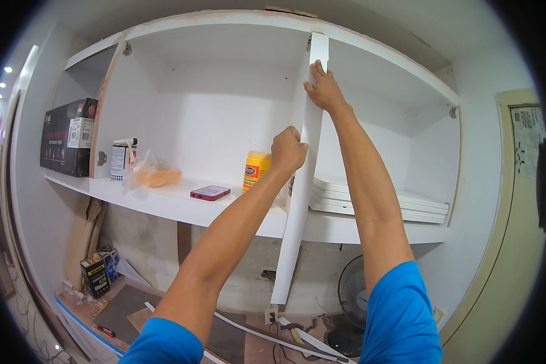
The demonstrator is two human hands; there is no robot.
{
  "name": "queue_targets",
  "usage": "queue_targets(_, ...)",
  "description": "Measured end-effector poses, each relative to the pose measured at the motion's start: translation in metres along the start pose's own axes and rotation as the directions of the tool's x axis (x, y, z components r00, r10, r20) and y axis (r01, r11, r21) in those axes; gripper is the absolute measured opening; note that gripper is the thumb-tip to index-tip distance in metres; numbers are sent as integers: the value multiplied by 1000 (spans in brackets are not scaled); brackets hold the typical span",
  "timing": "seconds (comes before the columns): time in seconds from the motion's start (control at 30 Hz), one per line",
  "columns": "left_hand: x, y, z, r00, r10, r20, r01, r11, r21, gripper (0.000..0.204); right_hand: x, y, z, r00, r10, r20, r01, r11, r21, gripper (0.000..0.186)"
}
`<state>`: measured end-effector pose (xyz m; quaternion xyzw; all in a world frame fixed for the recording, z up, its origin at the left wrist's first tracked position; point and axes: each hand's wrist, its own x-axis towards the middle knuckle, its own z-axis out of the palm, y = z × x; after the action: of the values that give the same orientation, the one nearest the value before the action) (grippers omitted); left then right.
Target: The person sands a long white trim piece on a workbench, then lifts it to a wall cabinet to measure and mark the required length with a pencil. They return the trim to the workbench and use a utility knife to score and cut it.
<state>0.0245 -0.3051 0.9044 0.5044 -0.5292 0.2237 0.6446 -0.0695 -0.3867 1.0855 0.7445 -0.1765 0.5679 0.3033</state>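
R hand [326,91]: fingers up, part-spread over front of 1 white strip [301,194] near its top, thumb out to L; not wrapped around. Fingertip detail small. L hand [289,150]: lower down, fingers curled in narrow at strip's L edge; tips hidden, can't tell if pinching it. Strip runs approx. vert. along middle upright of white cabinet [164,203], btm end hanging below shelf level. 2 bare forearms, 2 blue sleeves [400,315], both cut off at lower edge.

Nearest L hand: 1 yellow jar [256,167], R side partly hidden by hand/wrist. Then L along shelf: 1 phone [210,193] in red case, lying flat; 1 clear bag [155,175] w/ orange stuff, contents hard to ID; 1 can [120,164] just behind it, partly covered; 1 black box [60,142] in far L bay.

R bay: 1 stack of white boards [376,203], several, exact ct unclear, part hidden behind R forearm. Approx. 5 hinges [102,159] visible on cabinet.

Below: 1 black/yellow tin [95,276], 1 blue pack [110,266] partly behind it; 1 fan [352,291], R side cut by sleeve; 1 socket box [271,315]; loose long strips [255,330], ct unclear, partly behind L arm.
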Motion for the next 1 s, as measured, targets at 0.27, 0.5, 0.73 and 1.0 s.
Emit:
queue_targets(0.27,-12,5,6,993,102,-51,-102,995,5,23,0,10,11,996,-35,-78,38,998,43,72)
queue_targets(0.5,-8,-6,12,983,148,-110,-146,989,21,20,2,12,14,991,-60,-118,72,993,99,74)
queue_targets(0.73,-10,-5,12,987,121,-109,-123,992,-16,19,0,9,10,981,-86,-175,111,984,142,73)
queue_targets(1.0,-11,-4,10,991,96,-92,-100,994,-46,20,-4,9,13,968,-105,-227,142,979,150,71)
